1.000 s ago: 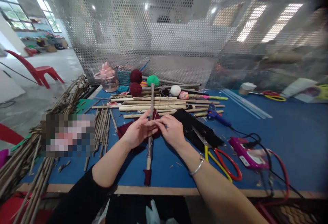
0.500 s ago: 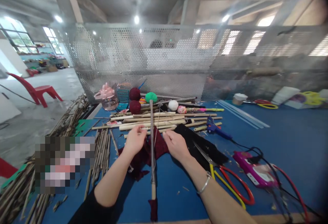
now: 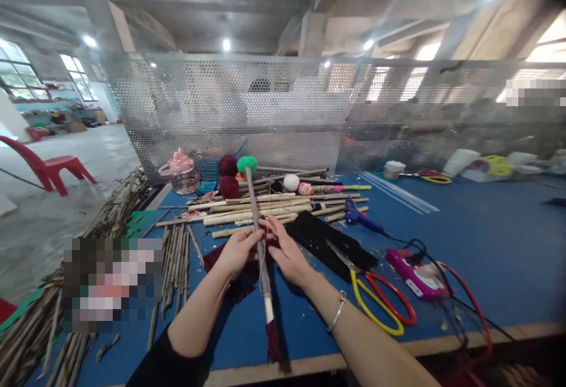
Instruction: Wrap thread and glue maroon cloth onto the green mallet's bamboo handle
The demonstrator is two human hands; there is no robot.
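Observation:
A long wooden stick [image 3: 255, 216] with a green pompom head [image 3: 246, 164] lies lengthwise on the blue table [image 3: 486, 228], its near end wrapped in dark red cloth [image 3: 273, 340]. My left hand [image 3: 236, 252] and my right hand [image 3: 285, 251] meet at the stick's middle, fingers pinched on the shaft and on a thin thread there. A dark red cloth piece [image 3: 225, 263] lies under my hands.
Bamboo sticks [image 3: 265, 209] and yarn balls [image 3: 227, 176] lie behind. Black fabric [image 3: 329, 242], red-and-yellow scissors [image 3: 380, 304], a blue glue gun [image 3: 356, 216] and a pink tool [image 3: 415, 266] sit to the right. Twig bundles [image 3: 39, 316] lie left. A perforated metal screen [image 3: 287, 110] backs the table.
My hands, apart half a second ago, have come back together on the stick's middle. The stick now tilts slightly to the left at its far end. The view has risen.

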